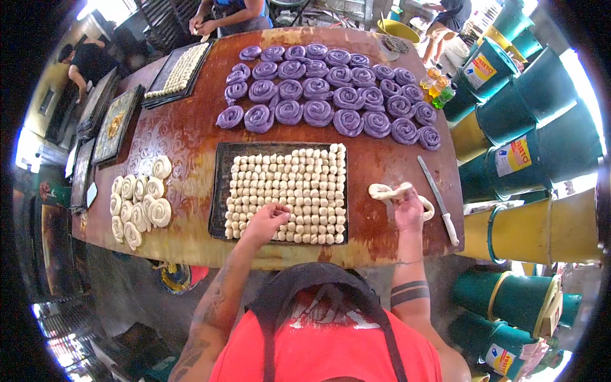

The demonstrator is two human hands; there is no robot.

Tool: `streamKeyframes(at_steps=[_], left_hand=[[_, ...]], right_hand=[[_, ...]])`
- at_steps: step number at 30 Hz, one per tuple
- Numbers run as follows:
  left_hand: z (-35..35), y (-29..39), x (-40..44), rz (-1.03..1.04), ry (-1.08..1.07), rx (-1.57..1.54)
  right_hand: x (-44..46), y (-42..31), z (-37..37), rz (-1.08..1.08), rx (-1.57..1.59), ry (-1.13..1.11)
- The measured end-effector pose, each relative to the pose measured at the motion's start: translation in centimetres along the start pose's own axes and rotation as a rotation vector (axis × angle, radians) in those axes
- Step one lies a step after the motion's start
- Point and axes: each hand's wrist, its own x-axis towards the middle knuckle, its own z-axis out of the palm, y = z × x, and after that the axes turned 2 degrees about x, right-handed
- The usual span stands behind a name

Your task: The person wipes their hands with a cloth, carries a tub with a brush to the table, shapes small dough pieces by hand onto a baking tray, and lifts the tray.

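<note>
My right hand (408, 212) clasps cream dough rope (382, 191); left hand (266, 223), grip unclear, overlies pale dough balls (299, 192) in black metal tray (223, 173).

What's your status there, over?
Left hand over small pale dough balls on black metal tray. Right hand holding long pale dough rope. White-handled knife lying beside right hand.

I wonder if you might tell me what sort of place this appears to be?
Probably a bakery workroom: a dark tray holds rows of small pale dough pieces, many purple dough coils lie on the table, and the right hand holds a strip of pale dough.
</note>
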Motion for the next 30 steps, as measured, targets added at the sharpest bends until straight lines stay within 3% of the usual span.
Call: streamKeyframes(at_steps=[2,4,8,12,16,19,22,23,24,25,26,29,30], left_hand=[[0.0,0.7,-0.3,-0.001,-0.002,0.011],[-0.5,0.4,-0.5,0.001,-0.002,-0.006],[-0.6,-0.3,-1.2,-0.033,0.022,0.037],[1.7,1.4,0.7,-0.004,-0.110,0.137],[6.3,7.8,2.1,0.209,-0.198,0.249],[9.4,10.6,3.2,0.407,-0.251,0.199],[11.7,12.1,3.7,0.718,-0.190,0.256],[12.2,12.2,3.9,0.826,-0.158,0.300],[12.4,12.2,4.1,0.932,-0.127,0.345],[12.5,11.8,4.4,0.937,-0.105,0.342],[12.5,10.9,5.0,0.811,-0.069,0.326],[12.3,9.7,5.8,0.349,-0.011,0.228],[12.5,9.1,6.3,0.306,-0.063,0.156]], right_hand=[[0.9,-2.8,-0.8,-0.028,0.260,-0.008],[-0.7,-7.3,1.0,-0.064,0.324,-0.219],[-5.2,-14.3,7.7,-0.145,0.144,-0.616],[-7.0,-9.2,11.2,-0.066,-0.659,-0.231],[-5.2,-0.1,7.1,0.004,-1.309,-0.179],[-6.3,2.3,7.6,0.074,-1.367,-0.138],[-7.4,2.4,9.7,0.101,-0.839,-0.169],[-7.3,2.3,8.9,0.288,-0.464,-0.129],[-7.1,2.8,8.6,0.139,-0.736,-0.190],[-6.8,3.4,8.5,-0.018,-1.004,-0.249],[-6.7,3.8,8.3,-0.179,-1.266,-0.303],[-6.8,3.0,9.9,-0.248,-1.271,-0.249],[-6.8,2.7,10.1,-0.238,-1.247,-0.222]])
